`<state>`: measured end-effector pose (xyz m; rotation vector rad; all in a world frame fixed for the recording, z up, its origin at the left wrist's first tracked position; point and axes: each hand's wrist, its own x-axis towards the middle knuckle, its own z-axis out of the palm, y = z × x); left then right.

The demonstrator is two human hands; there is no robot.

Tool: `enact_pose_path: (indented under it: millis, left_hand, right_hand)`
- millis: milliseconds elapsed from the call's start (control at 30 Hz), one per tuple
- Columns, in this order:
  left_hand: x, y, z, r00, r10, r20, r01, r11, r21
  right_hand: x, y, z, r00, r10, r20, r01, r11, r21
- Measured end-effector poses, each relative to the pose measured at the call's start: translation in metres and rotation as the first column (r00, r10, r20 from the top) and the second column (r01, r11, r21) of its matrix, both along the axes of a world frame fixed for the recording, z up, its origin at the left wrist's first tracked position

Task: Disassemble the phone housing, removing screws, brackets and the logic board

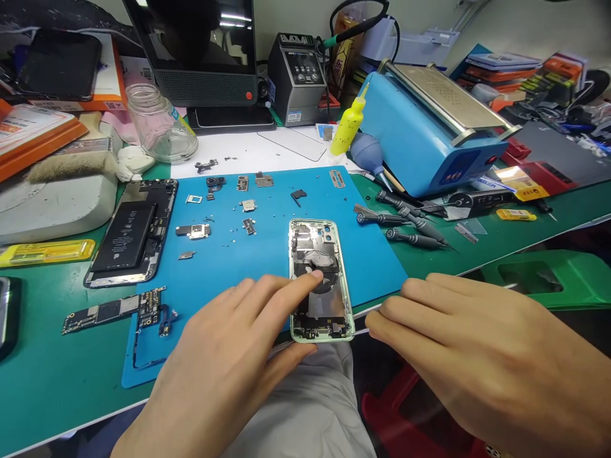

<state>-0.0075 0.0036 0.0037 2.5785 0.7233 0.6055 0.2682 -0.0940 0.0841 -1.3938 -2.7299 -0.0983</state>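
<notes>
My left hand (238, 343) grips a pale green phone housing (324, 312) at the front edge of the blue mat. Its index finger lies over a dark round patch inside the housing, and the thumb is under the lower edge. The housing is tilted, with its open inner side towards me. Just right of it my right hand (458, 343) is closed, knuckles up, around a thin tool (510, 286). Most of that tool is hidden by the hand; a narrow tip shows near the housing's lower right corner, and I cannot tell its kind.
On the blue mat (229, 261) lie several small phone parts and screws. An opened phone with a battery (126, 235) and a logic board (114, 310) are at left. Screwdrivers (415, 238), a yellow bottle (348, 127), a blower (366, 151) and a blue machine (415, 140) stand right.
</notes>
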Motion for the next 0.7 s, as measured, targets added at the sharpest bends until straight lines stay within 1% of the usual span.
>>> enact_pose_path:
  millis: [167,333,567,700]
  left_hand:
    - [0.000,0.000,0.001,1.000,0.000,-0.008,0.000,1.000,-0.005]
    - [0.000,0.000,0.001,1.000,0.001,0.005,-0.001,1.000,0.001]
    - [-0.001,-0.001,0.002,1.000,0.005,0.001,-0.005,1.000,0.006]
    - [0.002,0.000,0.003,1.000,0.005,-0.006,-0.005,1.000,0.001]
  right_hand:
    - [0.001,-0.001,0.000,1.000,-0.007,-0.017,0.006,1.000,-0.016]
    - [0.007,-0.006,-0.004,0.999,-0.022,-0.041,0.020,0.999,-0.031]
    - [0.006,-0.008,-0.007,0.997,-0.034,-0.062,0.033,0.999,-0.018]
    - [0.007,-0.008,-0.011,0.996,-0.037,-0.081,0.039,0.999,0.017]
